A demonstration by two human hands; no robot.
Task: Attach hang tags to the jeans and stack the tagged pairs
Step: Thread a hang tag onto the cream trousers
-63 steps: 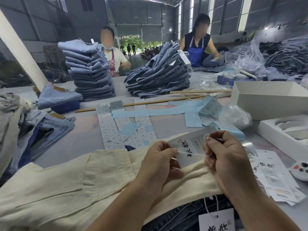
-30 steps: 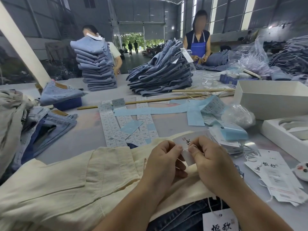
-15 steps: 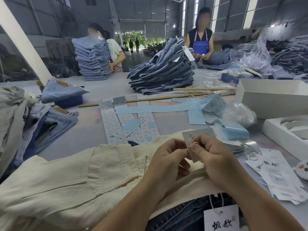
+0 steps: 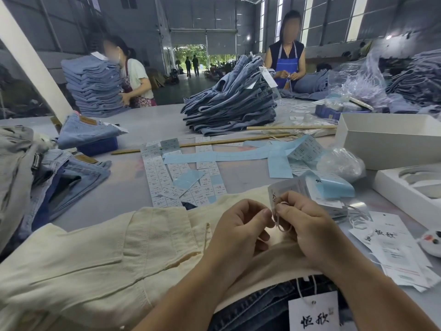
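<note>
A cream pair of jeans (image 4: pixel 100 254) lies folded across the table in front of me. Over its waistband my left hand (image 4: pixel 241 232) pinches the white string (image 4: pixel 281 226) of a white hang tag (image 4: pixel 284 189). My right hand (image 4: pixel 307 225) pinches the same string and tag from the other side, fingertips nearly touching the left ones. The tag sticks up behind my right fingers. Under the cream pair lies a dark blue pair (image 4: pixel 260 311) with a tag (image 4: pixel 312 314) hanging from it.
Loose hang tags (image 4: pixel 393 249) lie at the right, white boxes (image 4: pixel 386 137) beyond them. Sticker sheets (image 4: pixel 181 173) and blue strips cover the table's middle. Jeans stacks (image 4: pixel 233 108) stand further back, more jeans (image 4: pixel 59 177) at the left. Two people work at the far side.
My hands came together over the waistband, from holding the tag up with its string stretched between them to pinching the string close together. A person carried a jeans stack along the far left.
</note>
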